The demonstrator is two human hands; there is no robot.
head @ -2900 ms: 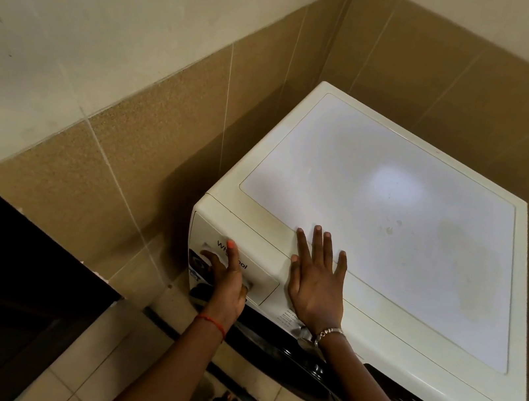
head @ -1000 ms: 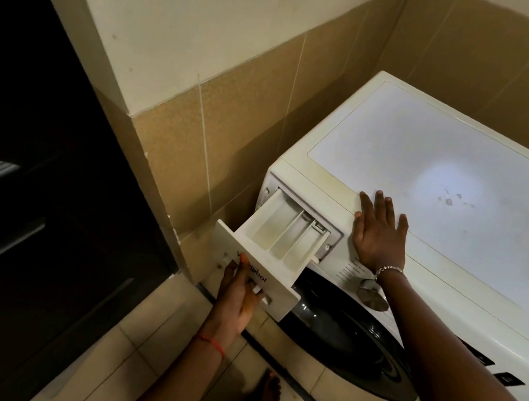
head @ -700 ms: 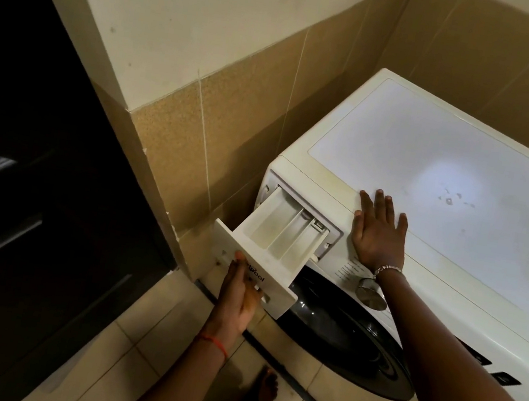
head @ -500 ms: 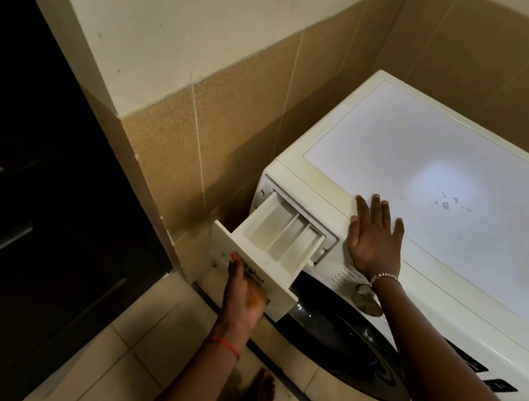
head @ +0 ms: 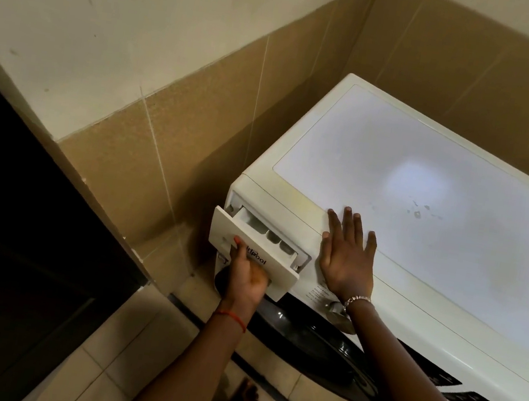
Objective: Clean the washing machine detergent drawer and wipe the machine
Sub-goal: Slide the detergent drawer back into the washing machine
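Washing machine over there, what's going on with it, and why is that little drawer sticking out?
A person stands at a white washing machine. Their left hand grips the front panel of the detergent drawer, which sits partly out of its slot, compartments showing. Their right hand lies flat on the machine's top by the front edge, likely bracing it.
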